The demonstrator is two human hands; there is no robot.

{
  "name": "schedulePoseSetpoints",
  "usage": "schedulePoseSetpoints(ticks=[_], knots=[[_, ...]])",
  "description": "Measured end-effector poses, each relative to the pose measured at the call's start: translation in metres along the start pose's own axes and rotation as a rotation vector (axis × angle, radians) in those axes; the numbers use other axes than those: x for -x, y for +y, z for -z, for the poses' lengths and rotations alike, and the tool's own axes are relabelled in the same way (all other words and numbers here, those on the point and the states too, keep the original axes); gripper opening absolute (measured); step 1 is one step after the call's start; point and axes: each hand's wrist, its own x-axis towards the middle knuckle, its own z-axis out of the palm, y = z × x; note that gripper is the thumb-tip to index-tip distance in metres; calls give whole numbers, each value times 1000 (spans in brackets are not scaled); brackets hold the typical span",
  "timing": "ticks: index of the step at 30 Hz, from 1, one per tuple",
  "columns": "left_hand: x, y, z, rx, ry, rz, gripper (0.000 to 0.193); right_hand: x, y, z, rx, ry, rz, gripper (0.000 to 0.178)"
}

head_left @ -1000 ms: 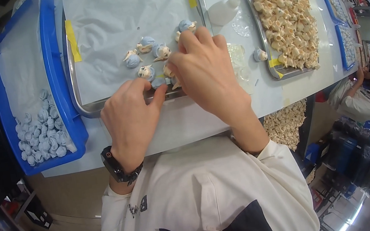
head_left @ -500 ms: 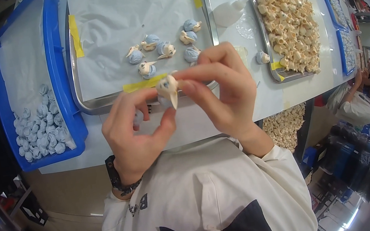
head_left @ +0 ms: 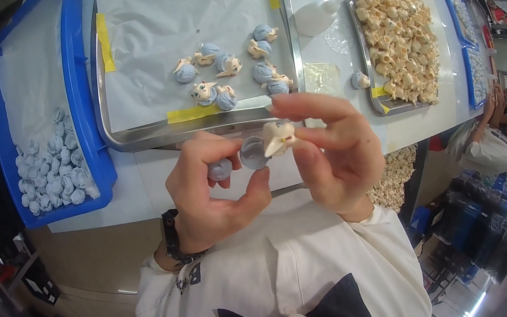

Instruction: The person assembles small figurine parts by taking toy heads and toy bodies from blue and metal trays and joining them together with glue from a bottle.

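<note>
- Evidently the two hands met just off the near edge of the paper-lined metal tray point(head_left: 152, 137), above the near edge of the worktop point(head_left: 140, 192).
- The left hand point(head_left: 199, 189) pinched a hollow grey-blue cap point(head_left: 254, 152) by its rim, the forefinger tip at its upper left and the thumb tip below.
- A second grey-blue piece point(head_left: 220, 170) sat behind that pinch, tucked among the left hand's bent fingers.
- The right hand point(head_left: 344, 151) gripped a cream eared head point(head_left: 278, 137) between thumb and forefinger; it protruded leftward past both tips.
- The head lay right beside the cap's open side; whether they touched could not be told.
- Blue-capped heads point(head_left: 229, 64) rested on the tray's paper, toward its near and right edges.
- Beyond the tray's right edge stood a white bottle point(head_left: 315, 19).
</note>
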Motion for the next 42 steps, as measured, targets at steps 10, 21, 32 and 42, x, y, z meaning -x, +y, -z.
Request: schedulePoseSetpoints(ticks=[10,21,32,42], knots=[[5,4,-5,75,1,15,41,6,-10,8,89,-92,-33,22],[8,1,-8,178,28,-98,42,8,-9,9,-168,-50,-159,26],[9,1,3,235,-126,-132,41,3,-6,18,-265,-216,-90,29],[6,13,-3,787,-133,402,53,4,-6,21,-286,-319,-54,39]])
